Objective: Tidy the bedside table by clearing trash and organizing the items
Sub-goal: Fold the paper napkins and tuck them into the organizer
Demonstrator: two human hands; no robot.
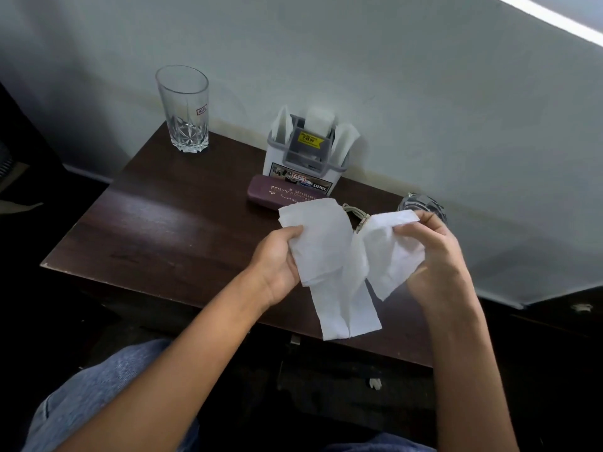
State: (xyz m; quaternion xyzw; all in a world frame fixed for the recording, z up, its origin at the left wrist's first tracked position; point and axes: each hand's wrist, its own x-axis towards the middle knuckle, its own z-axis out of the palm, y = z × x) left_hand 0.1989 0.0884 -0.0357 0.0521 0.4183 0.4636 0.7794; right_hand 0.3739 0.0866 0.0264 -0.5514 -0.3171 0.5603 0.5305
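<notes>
A person's knee (98, 386) in blue jeans is showing at the lower left, in front of a dark wooden table (163, 230) that is standing against a pale wall (391, 93). At the table's far left corner an empty drinking glass (182, 109) with a cut pattern near its base is standing upright, well apart from everything else. Further right, the left hand (280, 259) is gripping the left edge of a crumpled white paper (326, 252), with the fingers curled round it and the thumb lying on top. The paper is being held up above the near right part of the table, spread between both hands, and a long strip of it is hanging down past the table's front edge. Behind the paper, a maroon case (277, 194) with gold lettering is lying flat, touching the front of a white and grey holder (303, 161), which is standing near the wall and carrying white tissues and a yellow sticker. A coiled pale cord (357, 216) is peeking out between the two halves of the paper. On the right, the right hand (434, 256) is pinching the other side of the paper, fingers curled in against it. Just beyond those fingers, near the table's far right corner, a shiny clear thing (424, 205) is lying, too blurred to tell what it is.
</notes>
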